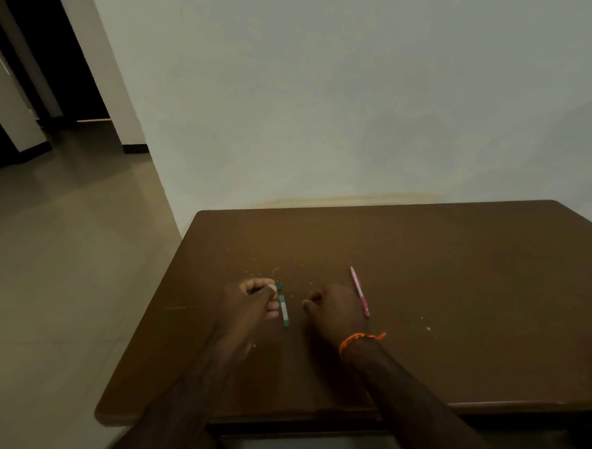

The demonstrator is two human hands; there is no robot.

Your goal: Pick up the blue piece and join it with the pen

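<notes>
Left hand [255, 296] curling, pinching teal pen [284, 310] at frame centre; right hand [335, 307] fisting, gripping nothing, resting beside pink pen [359, 291].

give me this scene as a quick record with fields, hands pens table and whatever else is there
left hand: left hand, fingers curled, pinching a small teal piece at the fingertips
teal pen: slim teal and white plastic pen lying on the table just right of the left hand
right hand: right hand, fingers curled, resting on the table; what it holds is not visible
pink pen: slim pink plastic pen lying flat beside the right hand
wrist: orange thread band on the right wrist
surface: dark brown wooden table with pale crumbs
</notes>
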